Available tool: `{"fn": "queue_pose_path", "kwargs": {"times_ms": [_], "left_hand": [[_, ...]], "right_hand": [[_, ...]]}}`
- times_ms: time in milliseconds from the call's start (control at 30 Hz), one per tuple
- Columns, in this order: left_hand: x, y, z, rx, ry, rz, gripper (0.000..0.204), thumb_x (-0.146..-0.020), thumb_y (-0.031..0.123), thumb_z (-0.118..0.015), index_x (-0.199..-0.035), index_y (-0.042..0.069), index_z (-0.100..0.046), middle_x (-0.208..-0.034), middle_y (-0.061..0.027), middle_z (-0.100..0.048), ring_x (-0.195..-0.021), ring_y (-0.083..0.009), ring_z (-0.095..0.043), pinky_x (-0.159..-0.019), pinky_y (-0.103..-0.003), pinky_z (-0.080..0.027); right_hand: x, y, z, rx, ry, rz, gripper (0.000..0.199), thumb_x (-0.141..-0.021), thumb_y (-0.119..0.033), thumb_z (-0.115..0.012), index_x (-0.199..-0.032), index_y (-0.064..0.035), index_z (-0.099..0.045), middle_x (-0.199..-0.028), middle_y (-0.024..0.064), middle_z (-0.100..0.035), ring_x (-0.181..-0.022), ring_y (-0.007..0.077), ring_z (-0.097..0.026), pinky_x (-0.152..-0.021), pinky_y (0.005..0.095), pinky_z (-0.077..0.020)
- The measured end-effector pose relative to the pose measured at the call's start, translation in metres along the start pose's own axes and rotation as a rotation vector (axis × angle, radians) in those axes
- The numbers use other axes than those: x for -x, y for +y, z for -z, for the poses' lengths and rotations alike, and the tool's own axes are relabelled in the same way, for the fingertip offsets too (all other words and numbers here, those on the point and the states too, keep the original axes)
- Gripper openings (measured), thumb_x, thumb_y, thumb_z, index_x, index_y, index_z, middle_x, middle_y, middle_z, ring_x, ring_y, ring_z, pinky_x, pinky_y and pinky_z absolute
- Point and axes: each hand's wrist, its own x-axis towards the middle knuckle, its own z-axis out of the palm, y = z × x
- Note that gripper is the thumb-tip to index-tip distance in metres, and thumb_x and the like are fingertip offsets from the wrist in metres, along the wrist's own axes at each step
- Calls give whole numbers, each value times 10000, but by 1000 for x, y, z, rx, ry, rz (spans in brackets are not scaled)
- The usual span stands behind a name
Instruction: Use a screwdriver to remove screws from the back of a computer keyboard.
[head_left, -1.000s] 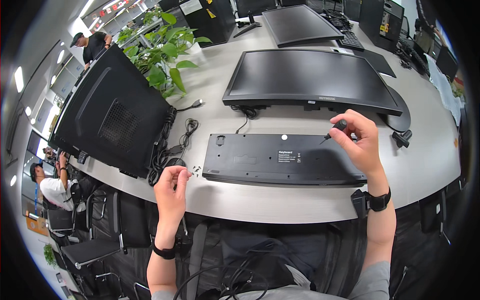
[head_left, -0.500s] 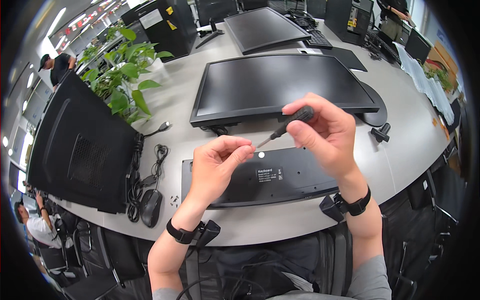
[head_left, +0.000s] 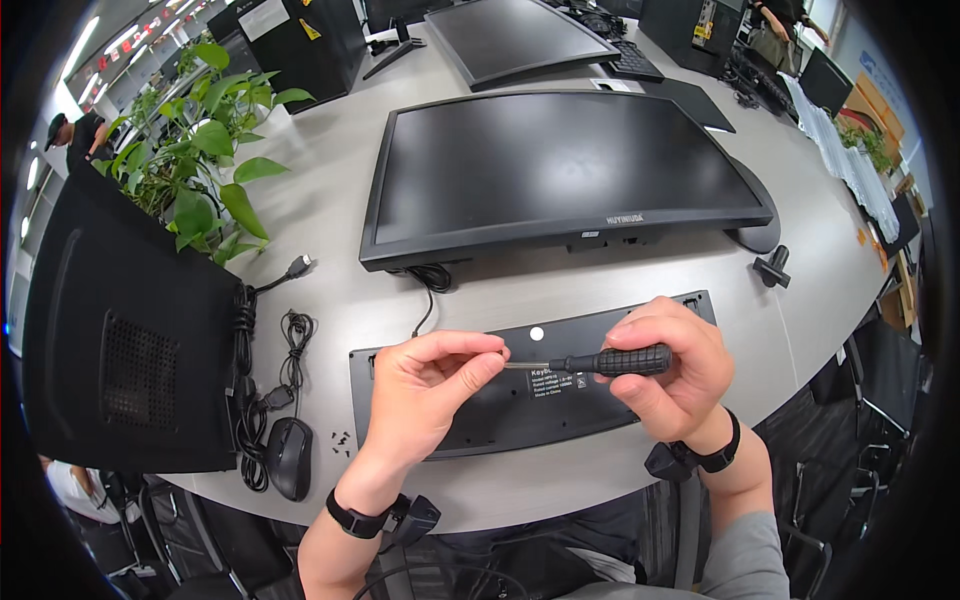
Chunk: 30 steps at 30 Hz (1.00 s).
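Observation:
Between the thumb and fingers of my right hand (head_left: 690, 375) is the black ribbed handle of a screwdriver (head_left: 635, 361), held almost level with its shaft pointing left. My left hand (head_left: 420, 395) is closed in a pinch at the screwdriver's tip; whatever is between those fingertips is too small and covered to make out. Below both hands a black keyboard (head_left: 580, 420) lies upside down on the table, its label and a round white sticker facing up. Several small dark screws (head_left: 341, 440) lie on the table left of the keyboard.
A large black monitor (head_left: 570, 160) lies screen-up beyond the keyboard. At the left are a black mouse (head_left: 290, 460), coiled cables (head_left: 245, 400), a black panel-like casing (head_left: 120, 300) and a leafy plant (head_left: 210, 150). A small black fitting (head_left: 772, 268) sits at the right.
Both hands have come lower over the keyboard. The screwdriver has swung from slanting to nearly level, its tip still at my left fingertips. The whole view has shifted as well.

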Motion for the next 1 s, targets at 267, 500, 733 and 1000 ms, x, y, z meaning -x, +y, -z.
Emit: {"fn": "queue_pose_path", "kwargs": {"times_ms": [267, 500, 733, 1000], "left_hand": [[2, -9, -4, 118, -82, 36, 173, -988, -21, -778, -1155, -18, -733, -1046, -125, -777, -955, -170, -750, -896, -306, -619], [2, -11, -4, 156, -113, 53, 148, -1008, -12, -762, -1155, -29, -753, -1076, -114, -792, -1012, -171, -767, -932, -305, -627], [4, -15, -4, 145, -126, 26, 157, -1015, 4, -760, -1168, -28, -746, -1084, -112, -791, -1014, -164, -758, -932, -298, -617], [3, -13, -7, 118, -101, 84, 172, -1039, 62, -751, -1187, -26, -747, -1082, -104, -794, -992, -159, -750, -921, -299, -612]], "right_hand": [[-3, 0, 6, 56, 12, 22, 362, -867, -69, -898, -1162, 55, -730, -983, 169, -770, -751, 206, -688, -635, 288, -531], [-7, 2, 1, 22, 67, 69, 342, -865, -90, -900, -1147, 32, -749, -924, 115, -747, -699, 168, -640, -562, 270, -484], [-4, 4, 1, 30, 38, 30, 333, -858, -92, -899, -1145, 9, -761, -908, 99, -740, -703, 167, -647, -535, 266, -462], [-8, 9, -1, -24, 27, 76, 316, -867, -97, -896, -1138, 1, -765, -955, 97, -760, -709, 166, -654, -526, 264, -464]]}}
